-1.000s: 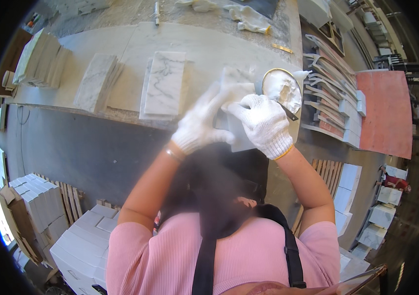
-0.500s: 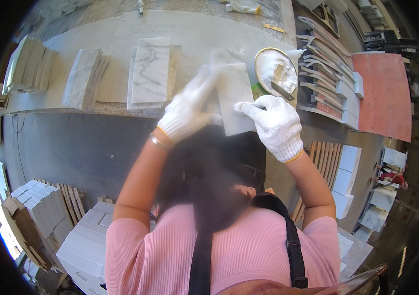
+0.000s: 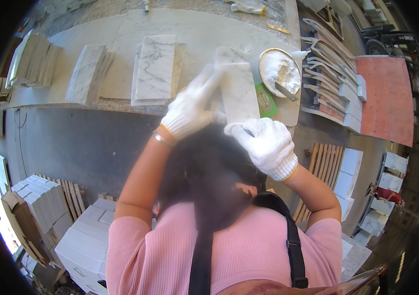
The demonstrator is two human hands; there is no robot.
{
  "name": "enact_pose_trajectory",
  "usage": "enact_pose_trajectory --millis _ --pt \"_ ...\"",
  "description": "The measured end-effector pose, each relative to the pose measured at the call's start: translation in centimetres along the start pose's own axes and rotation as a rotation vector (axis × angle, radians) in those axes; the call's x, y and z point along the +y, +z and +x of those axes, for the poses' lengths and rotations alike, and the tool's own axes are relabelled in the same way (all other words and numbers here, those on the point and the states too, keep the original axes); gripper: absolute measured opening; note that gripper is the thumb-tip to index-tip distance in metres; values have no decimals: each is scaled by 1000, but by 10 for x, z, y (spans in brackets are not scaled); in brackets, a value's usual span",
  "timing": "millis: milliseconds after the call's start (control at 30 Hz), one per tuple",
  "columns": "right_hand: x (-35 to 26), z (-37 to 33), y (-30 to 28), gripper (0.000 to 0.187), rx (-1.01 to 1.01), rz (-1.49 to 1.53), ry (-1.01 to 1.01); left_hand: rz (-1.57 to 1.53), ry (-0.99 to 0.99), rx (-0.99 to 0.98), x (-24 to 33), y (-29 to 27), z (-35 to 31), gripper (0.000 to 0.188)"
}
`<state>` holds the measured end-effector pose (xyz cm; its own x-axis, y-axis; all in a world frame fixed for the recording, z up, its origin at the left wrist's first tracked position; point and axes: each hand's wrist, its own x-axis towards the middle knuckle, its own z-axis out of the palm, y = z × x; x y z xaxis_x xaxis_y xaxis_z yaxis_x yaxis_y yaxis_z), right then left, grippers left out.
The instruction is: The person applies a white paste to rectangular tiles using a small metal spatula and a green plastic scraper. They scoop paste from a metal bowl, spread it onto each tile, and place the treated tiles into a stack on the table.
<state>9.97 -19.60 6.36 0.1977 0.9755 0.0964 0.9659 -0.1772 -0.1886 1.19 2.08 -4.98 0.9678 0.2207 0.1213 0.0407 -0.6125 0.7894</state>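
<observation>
Bench: grey stone worktop [image 3: 121, 34] across the upper part of the view, bearing stacks of veined white marble tiles [image 3: 156, 66].
Left hand [image 3: 188, 109]: white knit glove, fingers spread flat on a marble tile [image 3: 239, 91].
Right hand [image 3: 267, 145]: gloved, gripping that tile's near edge.
Tile: lies on the bench, between both hands.
Tin [image 3: 280, 73]: round, white paste inside, just right of the tile.
Green card [image 3: 265, 101]: flat beside the tile.
Cartons [image 3: 89, 241]: white boxes, lower left.

A pale stone workbench [image 3: 121, 29] stands over grey floor [image 3: 72, 142], wooden pallets [image 3: 325, 167] alongside, in daylight.
</observation>
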Motion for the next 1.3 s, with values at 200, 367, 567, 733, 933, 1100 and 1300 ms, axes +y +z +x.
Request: enact_pose_trajectory --millis 200,367,567,733,933,1100,1300 --pt "30 15 7 36 190 -107 77 -24 -5 -3 2 -3 1 112" --pt "20 10 6 34 90 -61 40 -10 -8 -1 4 -4 2 116" --pt "18 -3 11 34 150 -95 39 -16 6 16 2 -3 1 114" --pt "98 30 24 27 322 -239 161 -28 -27 5 7 -4 -1 111" --pt "158 82 12 26 279 -132 344 -70 -141 157 21 0 -26 91" --pt "177 93 15 33 192 -197 390 -527 -475 182 34 3 -57 48" --pt "137 65 8 31 376 -143 277 -978 -668 107 41 0 -59 44"
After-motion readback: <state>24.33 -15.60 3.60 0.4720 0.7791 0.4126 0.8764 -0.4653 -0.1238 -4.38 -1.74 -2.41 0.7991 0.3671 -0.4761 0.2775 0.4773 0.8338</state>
